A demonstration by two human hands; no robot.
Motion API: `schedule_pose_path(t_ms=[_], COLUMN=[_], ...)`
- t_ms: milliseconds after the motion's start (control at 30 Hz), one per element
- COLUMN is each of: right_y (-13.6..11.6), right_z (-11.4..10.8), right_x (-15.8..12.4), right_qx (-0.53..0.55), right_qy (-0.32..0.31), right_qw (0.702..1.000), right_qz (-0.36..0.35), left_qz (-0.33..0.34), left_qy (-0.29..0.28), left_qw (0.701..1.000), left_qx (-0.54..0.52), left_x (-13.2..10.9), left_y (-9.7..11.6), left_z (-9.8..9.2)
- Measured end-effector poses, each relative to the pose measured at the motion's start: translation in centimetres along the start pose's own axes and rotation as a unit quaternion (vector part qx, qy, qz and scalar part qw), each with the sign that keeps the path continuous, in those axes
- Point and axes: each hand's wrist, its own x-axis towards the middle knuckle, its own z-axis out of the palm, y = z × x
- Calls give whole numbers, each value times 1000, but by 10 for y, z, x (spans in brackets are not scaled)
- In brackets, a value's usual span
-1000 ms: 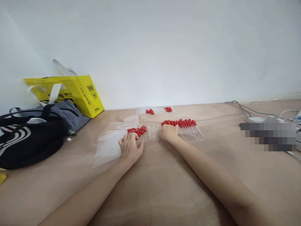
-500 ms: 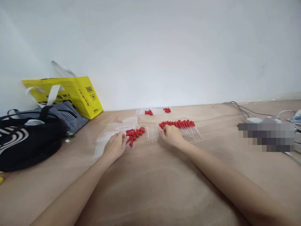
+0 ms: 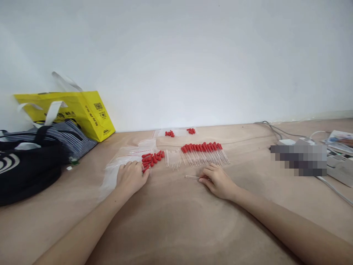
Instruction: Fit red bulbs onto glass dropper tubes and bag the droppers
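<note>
My left hand is at the near left side of a loose pile of red rubber dropper bulbs. Its fingers curl towards the thumb at one red bulb, partly covered by the hand. Between thumb and fingers of my right hand is a thin clear dropper tube, lying nearly level and pointing left, with no bulb on its visible end. Several bare dropper tubes lie side by side right of the pile. Beyond my right hand lies a row of droppers with red bulbs on their far ends.
Clear zip bags lie under and left of the bulb pile. Another bag by the wall holds red bulbs and tubes. A yellow bag, a striped bag and a black bag stand left. Cables lie right.
My right hand has drawn back from the tubes towards me and to the right, bringing one clear tube with it. My left hand has stayed by the bulbs. The view has shifted slightly right.
</note>
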Motion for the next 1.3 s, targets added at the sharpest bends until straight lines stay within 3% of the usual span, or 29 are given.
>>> schedule_pose_path(t_ms=[67,167,300,467,667,867,1300], right_y=[2,3,4,2,-1,-3,-22], right_z=[1,1,0,3,11,16,18], right_x=[2,3,2,6,10,15,14], right_qx=[24,57,88,99,81,111,85], right_qy=[-4,-7,-6,5,1,38,77], right_qw=[1000,998,995,993,993,988,993], right_qz=[5,18,34,57,87,98,6], left_qz=[25,140,245,227,239,216,191], left_qy=[28,53,27,9,15,57,96], left_qw=[999,977,931,907,895,919,920], left_qx=[-27,-150,-269,-355,-375,-324,-327], left_x=[-4,-13,-25,-26,-21,-18,-17], left_y=[4,21,46,56,59,67,78], left_z=[-4,-6,2,15,21,21,24])
